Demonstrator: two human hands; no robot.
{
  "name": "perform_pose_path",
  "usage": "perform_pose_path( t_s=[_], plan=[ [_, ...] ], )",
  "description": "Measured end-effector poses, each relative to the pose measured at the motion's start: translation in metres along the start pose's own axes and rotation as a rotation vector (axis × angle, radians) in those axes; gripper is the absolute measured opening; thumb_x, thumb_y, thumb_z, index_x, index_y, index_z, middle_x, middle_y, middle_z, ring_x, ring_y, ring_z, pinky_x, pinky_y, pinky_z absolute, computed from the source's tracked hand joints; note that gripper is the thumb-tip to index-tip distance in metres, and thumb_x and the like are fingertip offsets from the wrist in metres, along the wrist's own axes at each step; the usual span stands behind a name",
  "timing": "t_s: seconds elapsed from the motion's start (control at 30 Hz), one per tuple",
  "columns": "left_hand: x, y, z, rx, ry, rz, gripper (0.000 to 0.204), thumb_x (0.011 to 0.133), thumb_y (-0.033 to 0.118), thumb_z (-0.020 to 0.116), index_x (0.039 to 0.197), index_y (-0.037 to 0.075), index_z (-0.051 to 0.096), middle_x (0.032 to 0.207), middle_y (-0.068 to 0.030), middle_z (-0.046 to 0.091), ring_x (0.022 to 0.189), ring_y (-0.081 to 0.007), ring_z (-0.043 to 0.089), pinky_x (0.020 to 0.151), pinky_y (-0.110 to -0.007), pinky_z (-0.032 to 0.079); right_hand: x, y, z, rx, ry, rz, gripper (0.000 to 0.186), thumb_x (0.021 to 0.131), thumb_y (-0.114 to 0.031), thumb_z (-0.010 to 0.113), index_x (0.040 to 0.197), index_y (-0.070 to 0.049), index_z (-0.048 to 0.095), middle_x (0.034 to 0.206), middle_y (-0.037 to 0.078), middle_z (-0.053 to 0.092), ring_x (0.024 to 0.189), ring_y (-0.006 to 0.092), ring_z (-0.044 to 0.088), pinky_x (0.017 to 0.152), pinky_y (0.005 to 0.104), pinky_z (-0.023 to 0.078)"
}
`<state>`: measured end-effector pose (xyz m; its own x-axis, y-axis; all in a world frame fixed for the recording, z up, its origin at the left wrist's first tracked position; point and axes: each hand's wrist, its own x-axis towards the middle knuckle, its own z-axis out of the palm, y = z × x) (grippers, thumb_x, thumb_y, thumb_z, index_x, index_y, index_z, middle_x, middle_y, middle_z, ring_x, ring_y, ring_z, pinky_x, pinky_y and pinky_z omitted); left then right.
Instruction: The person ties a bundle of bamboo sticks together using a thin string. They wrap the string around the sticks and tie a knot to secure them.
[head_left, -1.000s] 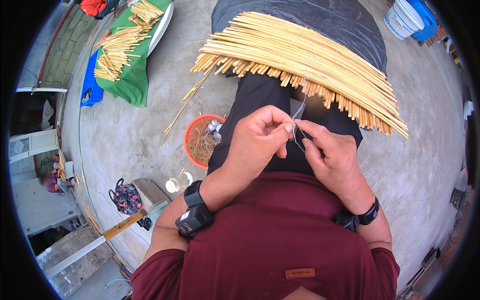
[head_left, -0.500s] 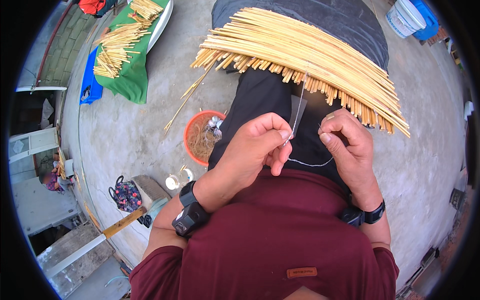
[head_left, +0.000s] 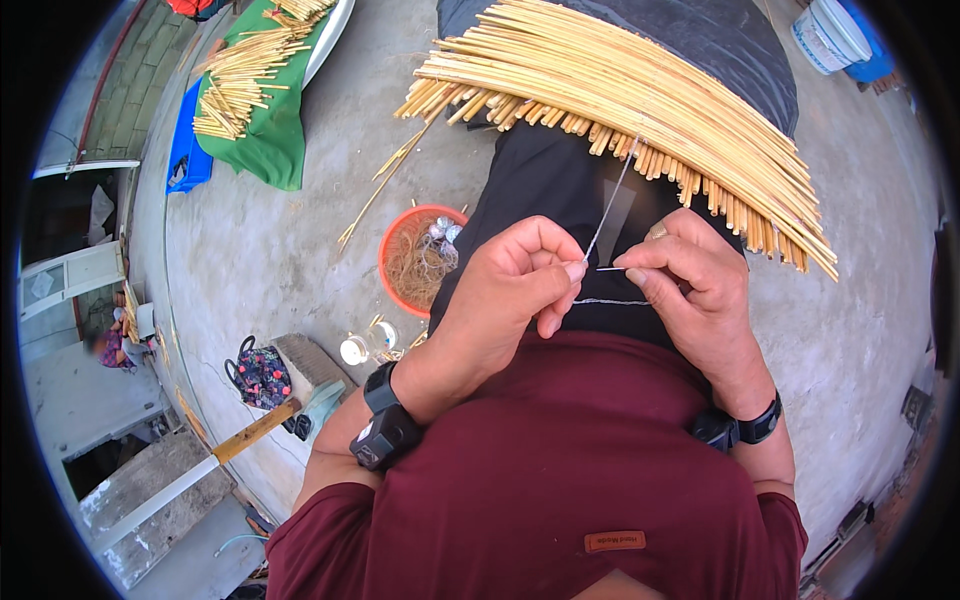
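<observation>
A pale twisted thread (head_left: 609, 214) runs taut from the edge of a sewn mat of straw-coloured stalks (head_left: 630, 90) down to my left hand (head_left: 505, 285). The thumb and forefinger of that hand pinch it, the other fingers curled. Facing it, my right hand (head_left: 700, 295) pinches a thin, straight needle (head_left: 607, 268), its tip pointing at the left fingertips across a small gap. A slack length of the thread crosses between both hands, below the needle. The mat lies over my knees, beyond my hands.
An orange-rimmed basin (head_left: 392, 262) with tangled fibres stands left of my legs, near a clear jar (head_left: 368, 347) and a flowered bag (head_left: 262, 377). More stalks (head_left: 240, 85) lie on a green cloth (head_left: 270, 150) at upper left. White bucket (head_left: 832, 38) at upper right. A person (head_left: 115, 345) sits far left.
My right hand has brought the needle closer to the left fingertips and turned it nearly level. The left hand keeps its pinch on the thread. The whole view has shifted slightly.
</observation>
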<state>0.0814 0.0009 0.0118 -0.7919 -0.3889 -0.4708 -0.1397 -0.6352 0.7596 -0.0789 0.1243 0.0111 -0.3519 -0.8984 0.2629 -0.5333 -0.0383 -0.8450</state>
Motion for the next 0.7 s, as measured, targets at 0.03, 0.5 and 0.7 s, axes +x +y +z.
perform_pose_path(
  t_s=[0.03, 0.5, 0.7],
  plan=[
    [0.0, 0.0, 0.0, 0.001, 0.013, 0.011, 0.004, 0.09, 0.006, 0.057, 0.091, 0.006, 0.053, 0.064, -0.002, 0.052, 0.048, -0.0065, 0.042, 0.044, -0.021, 0.035, 0.001, 0.0, 0.001, 0.005, 0.005, -0.009, 0.02, 0.071, 0.005, 0.069, 0.087, -0.006, 0.069, 0.07, 0.005, 0.049, 0.06, 0.0156, 0.051, 0.053, 0.0272, 0.041],
    [0.001, 0.004, -0.007, -0.022, -0.008, 0.033, 0.003, 0.089, 0.004, 0.057, 0.091, 0.004, 0.055, 0.063, -0.0025, 0.052, 0.047, -0.0058, 0.042, 0.043, -0.02, 0.035, 0.014, 0.001, 0.013, -0.015, -0.005, -0.032, 0.024, 0.071, 0.008, 0.068, 0.088, -0.008, 0.071, 0.07, 0.005, 0.047, 0.063, 0.0165, 0.053, 0.054, 0.0275, 0.043],
    [0.002, 0.003, -0.008, -0.03, -0.015, 0.02, 0.003, 0.089, 0.004, 0.057, 0.092, 0.004, 0.055, 0.064, -0.0024, 0.053, 0.047, -0.0054, 0.042, 0.043, -0.02, 0.035, 0.015, 0.004, 0.013, -0.017, -0.015, -0.042, 0.024, 0.07, 0.008, 0.068, 0.088, -0.008, 0.071, 0.071, 0.005, 0.047, 0.063, 0.0165, 0.053, 0.054, 0.0273, 0.043]
  ],
)
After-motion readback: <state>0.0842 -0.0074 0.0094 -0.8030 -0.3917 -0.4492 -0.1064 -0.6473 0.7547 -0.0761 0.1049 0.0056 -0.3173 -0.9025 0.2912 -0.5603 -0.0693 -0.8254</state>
